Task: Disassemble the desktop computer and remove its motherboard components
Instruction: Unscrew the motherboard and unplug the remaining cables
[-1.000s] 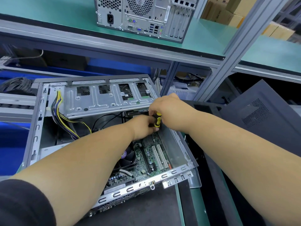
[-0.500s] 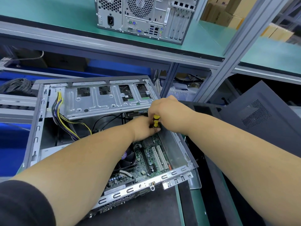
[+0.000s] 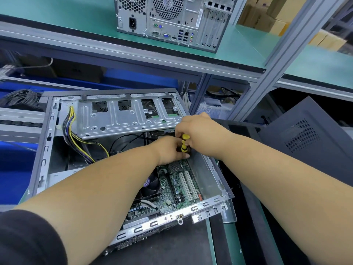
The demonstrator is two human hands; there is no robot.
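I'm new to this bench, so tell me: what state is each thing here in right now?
Open computer case: side cover off, lying flat.
Motherboard: still mounted inside.
Screwdriver: upright, gripped.
Right hand: holds the screwdriver's handle.
Left hand: steadies its lower part.
Second computer: closed, upright on the shelf.

Two bare forearms, no gloves, watch or rings visible. Left arm (image 3: 91,190) has a black sleeve (image 3: 28,240) pushed up near the elbow. Right arm (image 3: 286,180) bare to frame edge.

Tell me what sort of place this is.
Probably a computer teardown or repair line. A second computer stands on a green shelf with metal framing, cardboard boxes are stacked behind, and both hands work a screwdriver inside an opened case.
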